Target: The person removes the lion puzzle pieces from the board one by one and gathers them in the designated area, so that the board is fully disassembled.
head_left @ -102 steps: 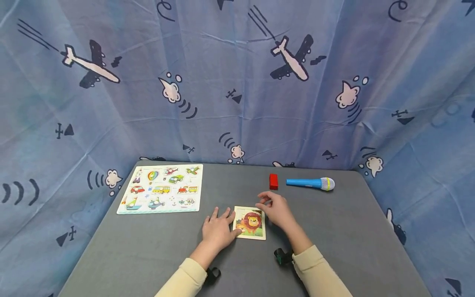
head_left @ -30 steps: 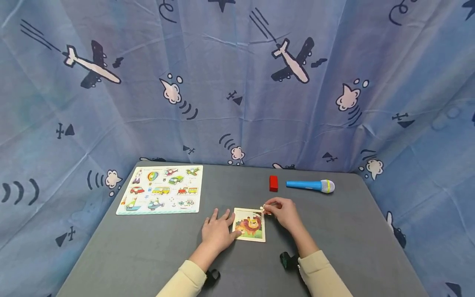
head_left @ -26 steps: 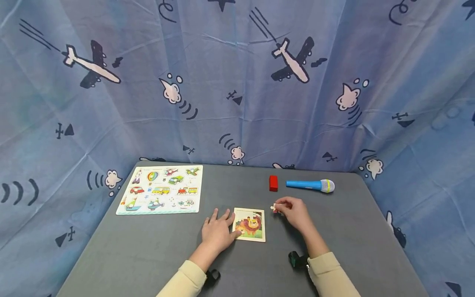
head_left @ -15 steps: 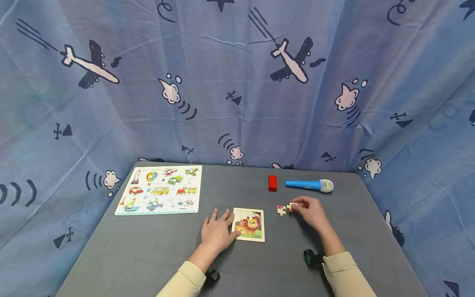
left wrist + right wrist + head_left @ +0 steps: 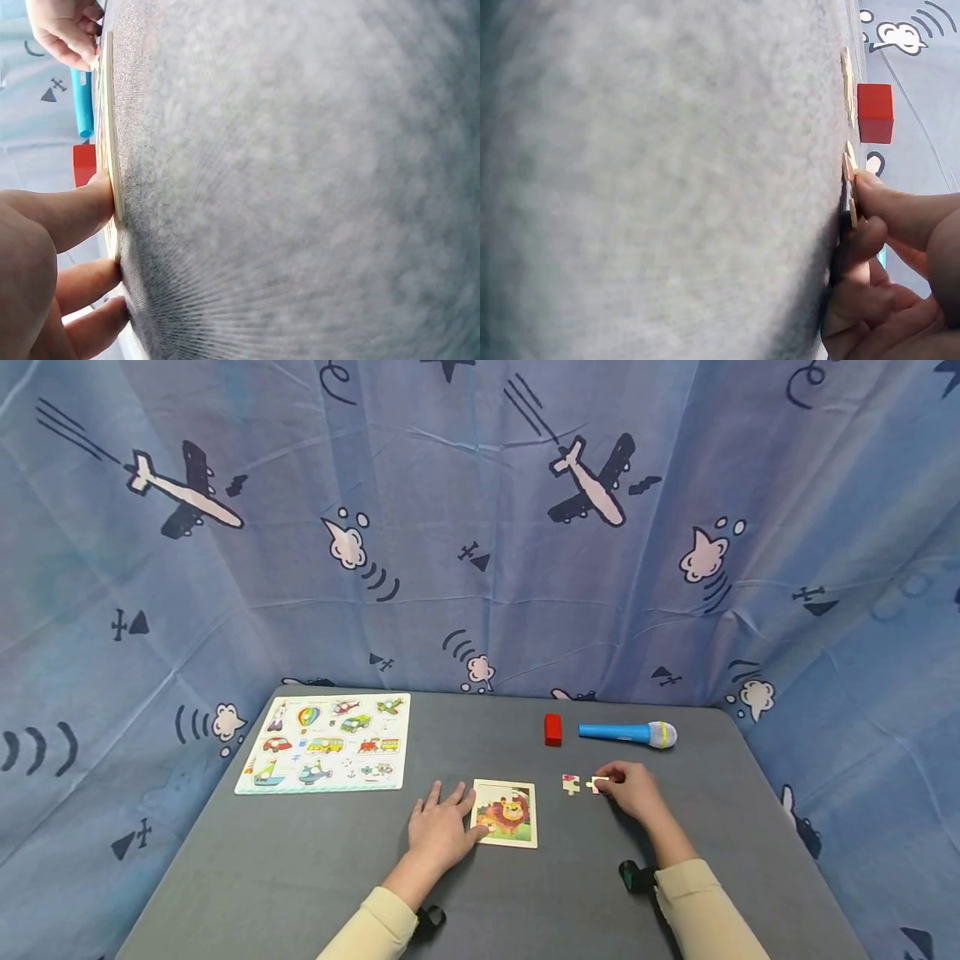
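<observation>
My left hand lies spread at the left edge of a small square lion jigsaw puzzle, its thumb over the lower left corner. In the left wrist view, the thumb touches the puzzle board's rim from above. Right of the board, my right hand pinches a puzzle piece between thumb and forefinger, at the tabletop. A second puzzle piece lies loose between that hand and the board, a small gap from the held one. In the right wrist view, the fingers partly cover the held piece.
A red block and a blue toy microphone lie behind the pieces. At the back left is a large vehicle picture board. The grey table ends at a blue patterned curtain.
My right hand has left the lion puzzle's upper right corner and moved right, carrying a piece to the table. The loose piece has come into view beside it. My left hand has stayed put.
</observation>
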Action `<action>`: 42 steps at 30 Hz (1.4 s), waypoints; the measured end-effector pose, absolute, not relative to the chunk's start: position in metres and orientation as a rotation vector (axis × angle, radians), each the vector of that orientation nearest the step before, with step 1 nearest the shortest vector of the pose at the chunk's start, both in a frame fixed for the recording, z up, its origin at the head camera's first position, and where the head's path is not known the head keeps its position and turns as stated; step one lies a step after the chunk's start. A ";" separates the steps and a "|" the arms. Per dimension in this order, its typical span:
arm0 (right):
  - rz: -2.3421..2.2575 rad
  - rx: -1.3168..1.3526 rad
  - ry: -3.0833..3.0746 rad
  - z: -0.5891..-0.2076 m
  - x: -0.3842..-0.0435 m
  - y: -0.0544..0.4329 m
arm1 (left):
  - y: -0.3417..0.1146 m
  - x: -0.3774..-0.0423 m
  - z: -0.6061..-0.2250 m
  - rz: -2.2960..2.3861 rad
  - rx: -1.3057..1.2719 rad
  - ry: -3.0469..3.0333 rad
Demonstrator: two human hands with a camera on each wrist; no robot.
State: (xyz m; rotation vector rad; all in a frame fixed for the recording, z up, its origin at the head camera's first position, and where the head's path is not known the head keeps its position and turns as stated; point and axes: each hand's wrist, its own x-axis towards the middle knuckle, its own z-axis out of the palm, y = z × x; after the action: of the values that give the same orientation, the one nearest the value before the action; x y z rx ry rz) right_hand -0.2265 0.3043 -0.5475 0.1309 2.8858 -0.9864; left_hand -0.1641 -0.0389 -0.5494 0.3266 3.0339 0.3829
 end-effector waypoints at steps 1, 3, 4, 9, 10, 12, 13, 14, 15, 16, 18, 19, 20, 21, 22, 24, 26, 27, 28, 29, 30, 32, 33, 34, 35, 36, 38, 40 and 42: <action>-0.970 0.138 2.890 -0.548 -0.227 0.304 | -0.039 -0.164 -0.549 0.385 0.328 3.035; -0.953 0.153 2.884 -0.549 -0.227 0.304 | -0.039 -0.164 -0.549 0.388 0.326 3.033; -0.947 0.160 2.879 -0.549 -0.228 0.304 | -0.039 -0.164 -0.549 0.388 0.326 3.033; -0.965 0.169 2.872 -0.546 -0.227 0.301 | -0.039 -0.164 -0.548 0.390 0.326 3.032; -0.972 0.165 2.879 -0.544 -0.227 0.300 | -0.039 -0.164 -0.549 0.393 0.327 3.032; -0.981 0.154 2.899 -0.541 -0.227 0.296 | -0.039 -0.164 -0.549 0.392 0.328 3.034; -0.995 0.148 2.905 -0.538 -0.226 0.293 | -0.039 -0.165 -0.549 0.392 0.328 3.035; -1.011 0.143 2.911 -0.536 -0.226 0.290 | -0.039 -0.165 -0.549 0.390 0.328 3.035; -1.032 0.124 2.913 -0.534 -0.225 0.287 | -0.039 -0.165 -0.549 0.387 0.328 3.035; -1.055 0.119 2.913 -0.532 -0.225 0.284 | -0.039 -0.165 -0.548 0.387 0.327 3.036; -1.090 0.090 2.916 -0.527 -0.223 0.277 | -0.039 -0.165 -0.548 0.387 0.327 3.037; -1.107 0.075 2.916 -0.525 -0.222 0.274 | -0.039 -0.165 -0.548 0.388 0.327 3.038; -1.115 0.057 2.921 -0.523 -0.222 0.270 | -0.039 -0.164 -0.548 0.389 0.326 3.038; -1.119 0.035 2.923 -0.521 -0.221 0.267 | -0.039 -0.164 -0.549 0.391 0.325 3.039; -1.117 0.025 2.930 -0.520 -0.220 0.264 | -0.039 -0.164 -0.549 0.394 0.323 3.038; -1.127 -0.002 2.941 -0.517 -0.219 0.258 | -0.039 -0.164 -0.549 0.401 0.319 3.036; -1.139 -0.023 2.939 -0.516 -0.217 0.252 | -0.038 -0.163 -0.548 0.408 0.321 3.030; -1.143 -0.029 2.939 -0.516 -0.216 0.249 | -0.038 -0.163 -0.549 0.412 0.324 3.025; -1.154 -0.032 2.936 -0.516 -0.215 0.246 | -0.038 -0.163 -0.549 0.415 0.330 3.021; -1.170 -0.036 2.931 -0.516 -0.214 0.242 | -0.038 -0.163 -0.549 0.417 0.334 3.019; -1.180 -0.040 2.923 -0.516 -0.212 0.239 | -0.037 -0.163 -0.549 0.416 0.338 3.018; -1.195 -0.054 2.903 -0.517 -0.210 0.229 | -0.038 -0.162 -0.550 0.415 0.342 3.021; -1.204 -0.062 2.894 -0.517 -0.210 0.224 | -0.038 -0.162 -0.551 0.414 0.341 3.024; -1.214 -0.069 2.883 -0.518 -0.209 0.219 | -0.038 -0.162 -0.551 0.412 0.338 3.030; -1.215 -0.075 2.875 -0.518 -0.208 0.214 | -0.039 -0.162 -0.551 0.409 0.336 3.036; -1.210 -0.080 2.871 -0.519 -0.208 0.209 | -0.039 -0.162 -0.551 0.407 0.335 3.040; -1.207 -0.089 2.861 -0.520 -0.207 0.200 | -0.039 -0.162 -0.551 0.406 0.335 3.044; -1.207 -0.102 2.852 -0.522 -0.206 0.194 | -0.039 -0.162 -0.550 0.402 0.333 3.044; -1.203 -0.108 2.839 -0.524 -0.206 0.188 | -0.039 -0.162 -0.550 0.398 0.331 3.042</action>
State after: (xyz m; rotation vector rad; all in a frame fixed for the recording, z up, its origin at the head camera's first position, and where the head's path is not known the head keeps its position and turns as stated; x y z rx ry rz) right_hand -0.2059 0.1883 -0.5244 -0.1081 2.8389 -1.2027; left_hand -0.1624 -0.0387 -0.5498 0.3307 3.0417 0.3981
